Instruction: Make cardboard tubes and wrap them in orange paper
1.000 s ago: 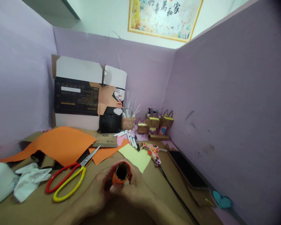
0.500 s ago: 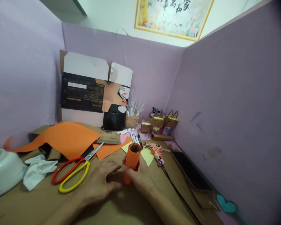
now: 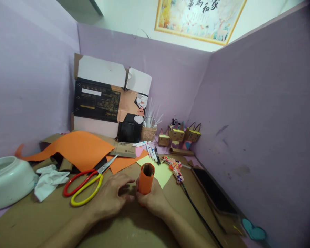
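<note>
Upright on the cardboard sheet [image 3: 134, 229] stands a cardboard tube wrapped in orange paper [image 3: 146, 182], its open top facing up. My right hand [image 3: 156, 199] is wrapped round its lower part. Just left of the tube, my left hand [image 3: 112, 196] is empty, with thumb and fingers apart and not touching it. Scissors [image 3: 86, 186] with one red and one yellow handle lie left of that hand, blades pointing away. Behind the tube is a yellow paper piece [image 3: 161, 172]. A patterned glue gun [image 3: 176, 168] with a black cable rests to the right.
Large orange paper [image 3: 80, 148], crumpled white tissue [image 3: 50, 181] and a white pot [image 3: 10, 182] are at left. Several markers [image 3: 152, 151] lie near a basket [image 3: 148, 133]. Small cardboard animal figures [image 3: 177, 134] stand behind. A dark phone-like slab [image 3: 214, 189] lies along the right wall.
The camera view has shifted, so the surroundings appear further right. My right hand still holds the orange tube, which has come slightly nearer and left relative to the things behind. My left hand stays open.
</note>
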Tool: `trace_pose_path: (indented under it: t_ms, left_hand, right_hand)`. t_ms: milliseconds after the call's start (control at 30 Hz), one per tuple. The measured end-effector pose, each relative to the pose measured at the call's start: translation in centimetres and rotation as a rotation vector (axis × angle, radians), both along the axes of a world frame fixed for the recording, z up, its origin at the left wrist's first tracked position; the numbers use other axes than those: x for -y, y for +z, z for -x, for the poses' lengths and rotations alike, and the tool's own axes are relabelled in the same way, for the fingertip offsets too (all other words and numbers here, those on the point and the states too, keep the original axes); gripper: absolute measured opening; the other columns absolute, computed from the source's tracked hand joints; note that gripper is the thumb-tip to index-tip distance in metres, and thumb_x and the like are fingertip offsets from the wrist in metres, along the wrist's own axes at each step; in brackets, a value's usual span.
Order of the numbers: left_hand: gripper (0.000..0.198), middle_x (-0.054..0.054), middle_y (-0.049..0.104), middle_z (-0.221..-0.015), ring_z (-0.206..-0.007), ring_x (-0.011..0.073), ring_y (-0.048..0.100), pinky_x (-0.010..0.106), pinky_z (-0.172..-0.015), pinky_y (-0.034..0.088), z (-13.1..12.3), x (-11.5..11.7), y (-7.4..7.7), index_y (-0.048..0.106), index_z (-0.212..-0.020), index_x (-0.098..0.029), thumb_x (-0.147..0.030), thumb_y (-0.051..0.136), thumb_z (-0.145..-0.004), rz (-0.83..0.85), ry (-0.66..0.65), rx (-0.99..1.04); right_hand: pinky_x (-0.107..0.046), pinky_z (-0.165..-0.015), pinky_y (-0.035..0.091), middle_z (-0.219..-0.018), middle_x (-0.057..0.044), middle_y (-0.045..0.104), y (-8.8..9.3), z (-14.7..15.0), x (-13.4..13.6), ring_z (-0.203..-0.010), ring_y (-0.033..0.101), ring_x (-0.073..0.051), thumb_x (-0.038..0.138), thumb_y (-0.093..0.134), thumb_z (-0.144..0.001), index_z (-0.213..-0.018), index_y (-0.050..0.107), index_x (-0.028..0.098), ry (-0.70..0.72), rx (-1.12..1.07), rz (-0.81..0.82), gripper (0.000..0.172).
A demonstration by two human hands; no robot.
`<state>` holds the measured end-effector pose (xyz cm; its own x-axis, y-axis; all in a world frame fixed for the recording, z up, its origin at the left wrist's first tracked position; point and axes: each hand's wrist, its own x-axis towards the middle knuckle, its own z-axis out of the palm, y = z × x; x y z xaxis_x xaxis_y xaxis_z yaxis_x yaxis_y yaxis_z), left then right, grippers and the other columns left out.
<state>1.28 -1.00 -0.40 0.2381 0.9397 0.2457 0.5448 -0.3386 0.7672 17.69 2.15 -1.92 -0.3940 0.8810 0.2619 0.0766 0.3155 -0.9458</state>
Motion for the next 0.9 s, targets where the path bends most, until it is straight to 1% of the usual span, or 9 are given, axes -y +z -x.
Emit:
trace_pose_path:
  t_ms: [100,167,233,367,467,600,733,900]
  left_hand:
    - [0.033,0.008,0.065,-0.112,-0.106,0.0272,0.057,0.041,-0.093,0.044,0.0,0.1,0.3,0.066,-0.104,-0.021,-0.029,0.064,-0.071,-0.032,0.057,-0.02]
    - [0.039,0.009,0.063,-0.117,-0.111,0.0285,0.054,0.042,-0.097,0.041,0.0,0.3,0.5,0.063,-0.11,-0.021,-0.035,0.064,-0.073,-0.045,0.102,-0.023]
    - [0.045,0.007,0.062,-0.12,-0.113,0.0281,0.054,0.041,-0.098,0.041,-0.2,0.7,0.8,0.059,-0.116,-0.023,-0.036,0.063,-0.074,-0.063,0.125,-0.012]
    - [0.046,0.005,0.06,-0.124,-0.113,0.0277,0.054,0.039,-0.098,0.042,-0.8,1.3,1.3,0.057,-0.119,-0.026,-0.036,0.063,-0.074,-0.121,0.097,-0.012]
    - [0.046,0.005,0.058,-0.127,-0.116,0.0283,0.052,0.039,-0.099,0.041,-1.1,1.5,1.7,0.056,-0.119,-0.026,-0.036,0.064,-0.074,-0.165,0.045,-0.023]
    - [0.046,0.005,0.058,-0.126,-0.116,0.0285,0.052,0.04,-0.099,0.04,-1.3,1.6,2.0,0.054,-0.121,-0.026,-0.037,0.062,-0.077,-0.174,0.011,-0.035]
    - [0.046,0.005,0.059,-0.125,-0.115,0.0286,0.052,0.04,-0.099,0.04,-1.3,1.7,1.8,0.054,-0.12,-0.026,-0.036,0.063,-0.076,-0.187,0.003,-0.038]
    - [0.044,0.005,0.059,-0.125,-0.116,0.0286,0.052,0.039,-0.1,0.04,-1.3,1.5,1.5,0.056,-0.118,-0.025,-0.031,0.064,-0.074,-0.204,0.0,-0.019]
  right_hand:
    - [-0.021,-0.046,0.034,-0.057,0.005,0.047,0.0,0.0,0.1,-0.052,0.041,-0.01,0.009,0.053,-0.055,-0.06,0.048,0.02,0.003,0.022,0.009,0.013]
    - [-0.021,-0.046,0.034,-0.058,0.004,0.048,0.1,0.0,0.2,-0.052,0.042,-0.01,0.01,0.055,-0.056,-0.061,0.049,0.02,0.013,0.032,0.015,0.013]
    - [-0.02,-0.046,0.034,-0.059,0.005,0.048,0.4,-0.1,0.4,-0.052,0.041,-0.009,0.011,0.057,-0.056,-0.065,0.05,0.02,0.029,0.036,0.019,0.014]
    - [-0.021,-0.049,0.036,-0.061,0.005,0.05,0.6,0.0,0.7,-0.054,0.042,-0.01,0.013,0.06,-0.057,-0.07,0.051,0.02,0.056,0.048,0.034,0.016]
    - [-0.023,-0.051,0.039,-0.064,0.004,0.053,0.7,0.1,0.8,-0.057,0.046,-0.012,0.017,0.062,-0.059,-0.069,0.051,0.021,0.057,0.039,-0.024,0.016]
    - [-0.026,-0.056,0.043,-0.068,0.003,0.055,0.5,0.0,0.8,-0.06,0.048,-0.014,0.02,0.062,-0.061,-0.072,0.052,0.022,0.079,0.017,-0.088,0.014]
    - [-0.026,-0.057,0.044,-0.07,0.002,0.057,0.4,0.0,0.9,-0.061,0.048,-0.014,0.018,0.064,-0.061,-0.073,0.053,0.022,0.085,0.011,-0.089,0.017]
    - [-0.025,-0.058,0.045,-0.073,0.003,0.059,0.3,-0.1,0.7,-0.061,0.05,-0.014,0.017,0.065,-0.062,-0.079,0.057,0.022,0.086,-0.002,-0.078,0.02]
